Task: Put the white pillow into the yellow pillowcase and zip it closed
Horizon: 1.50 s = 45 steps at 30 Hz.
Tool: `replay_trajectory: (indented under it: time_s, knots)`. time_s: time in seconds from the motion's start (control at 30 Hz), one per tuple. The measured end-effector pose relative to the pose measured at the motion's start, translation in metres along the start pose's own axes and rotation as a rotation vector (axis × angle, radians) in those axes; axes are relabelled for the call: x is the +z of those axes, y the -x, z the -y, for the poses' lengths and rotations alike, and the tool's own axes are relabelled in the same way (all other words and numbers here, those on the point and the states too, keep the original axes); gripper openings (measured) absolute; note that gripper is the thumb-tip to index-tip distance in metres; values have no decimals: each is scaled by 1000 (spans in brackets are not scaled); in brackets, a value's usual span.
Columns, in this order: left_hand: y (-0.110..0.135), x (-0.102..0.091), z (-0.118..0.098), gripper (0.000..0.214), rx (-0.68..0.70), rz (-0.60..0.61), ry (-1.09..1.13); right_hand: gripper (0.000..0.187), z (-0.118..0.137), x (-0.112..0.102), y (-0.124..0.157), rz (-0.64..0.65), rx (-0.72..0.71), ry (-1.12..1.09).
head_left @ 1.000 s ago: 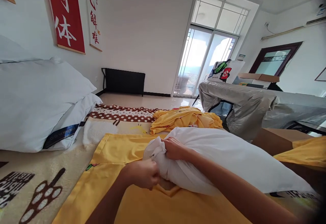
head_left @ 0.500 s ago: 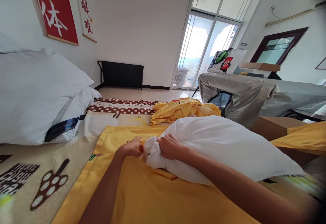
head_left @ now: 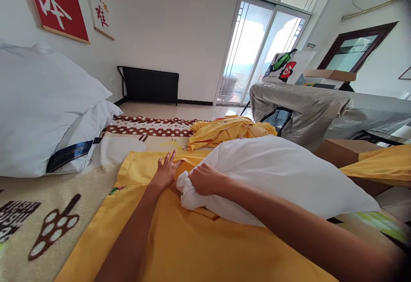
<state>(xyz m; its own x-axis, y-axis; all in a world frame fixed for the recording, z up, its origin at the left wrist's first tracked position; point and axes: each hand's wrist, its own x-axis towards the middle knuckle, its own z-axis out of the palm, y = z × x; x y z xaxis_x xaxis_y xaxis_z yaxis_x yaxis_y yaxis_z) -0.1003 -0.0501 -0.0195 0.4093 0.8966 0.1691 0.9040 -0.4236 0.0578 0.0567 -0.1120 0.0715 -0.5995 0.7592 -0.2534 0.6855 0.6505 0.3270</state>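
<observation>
My right hand (head_left: 204,180) is closed around a bunched corner of a white pillow (head_left: 282,179). The rest of the pillow bulges away to the right. Beneath it a yellow pillowcase (head_left: 205,247) lies spread flat, with a small printed motif near its left edge. My left hand (head_left: 167,171) has its fingers spread just left of the gripped corner. Its thumb is against the raised edge of the pillowcase's opening, beside the pillow corner.
White pillows (head_left: 41,106) are stacked at left. Beyond the pillowcase lies a heap of yellow cloth (head_left: 227,132) on the patterned blanket (head_left: 61,192). At right stand a plastic-covered table (head_left: 308,102) and a cardboard box (head_left: 343,147) with yellow cloth over it.
My left hand has lifted and spread its fingers at the pillowcase's opening. My right hand has moved slightly left with the pillow corner, and the view has tilted down a little.
</observation>
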Motion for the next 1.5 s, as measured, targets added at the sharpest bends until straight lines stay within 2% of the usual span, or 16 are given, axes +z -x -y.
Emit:
replay_trajectory:
  time_s: [0.07, 0.17, 0.3, 0.4, 0.57, 0.67, 0.77, 0.87, 1.07, 1.17, 1.23, 1.37, 1.5]
  knots:
    - [0, -6, 0, 66, 57, -110, -113, 25, -9, -1, -9, 28, -7, -21]
    - [0, -11, 1, 51, 116, -210, -168, 29, -23, -1, -25, 74, 0, -56]
    - [-3, -13, 2, 43, 112, -220, -91, 29, -26, 0, -41, 116, 8, -66]
    - [-5, -13, 3, 40, 93, -187, -46, 27, -7, 2, -42, 113, 20, -51]
    - [-5, -19, 1, 44, 51, -181, -5, 25, 41, 3, -34, 129, 19, -16]
    - [-2, -29, -4, 46, 45, -191, -21, 30, 50, 1, -36, 157, 30, -38]
    - [1, -40, -10, 41, 48, -208, -103, 31, 39, -2, -44, 164, 42, -101]
    - [4, -47, -17, 35, 49, -200, -171, 33, 15, 1, -53, 134, 45, -144]
    - [7, -49, -25, 31, 16, -142, -18, 41, -23, 6, -68, 127, 66, -222]
    - [7, -50, -25, 31, -7, -142, 31, 42, -27, 7, -73, 130, 82, -246]
    - [7, -50, -24, 31, -9, -155, 142, 43, -27, 8, -74, 98, 95, -257]
    - [6, -50, -22, 37, -4, -224, 381, 37, -21, 14, -65, -36, 79, -260]
    - [5, -50, -19, 32, -28, -220, 436, 33, -11, 14, -46, -167, 57, -213]
